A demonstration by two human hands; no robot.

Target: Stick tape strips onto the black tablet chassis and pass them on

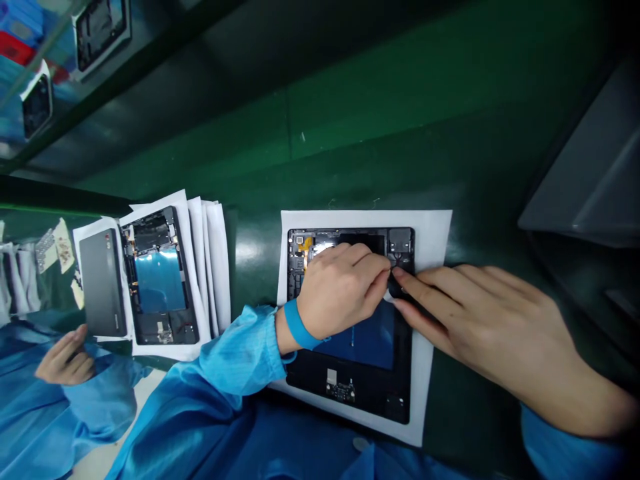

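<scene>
An opened tablet housing (345, 390) lies on a white paper sheet (430, 233), showing a blue panel and a small circuit board. My left hand (340, 290), with a blue wrist strap, rests over its upper part. My right hand (475, 313) comes in from the right. Fingertips of both hands meet on a small black part (399, 288) at the housing's upper right corner. The left hand hides much of the housing's interior.
A second open housing (155, 280) and a dark grey tablet panel (103, 283) lie on stacked white paper (213, 267) to the left. A co-worker's hand (65, 357) and blue sleeve are at far left. A grey object (580, 180) stands right. Black frames and coloured bins (17, 47) sit top left.
</scene>
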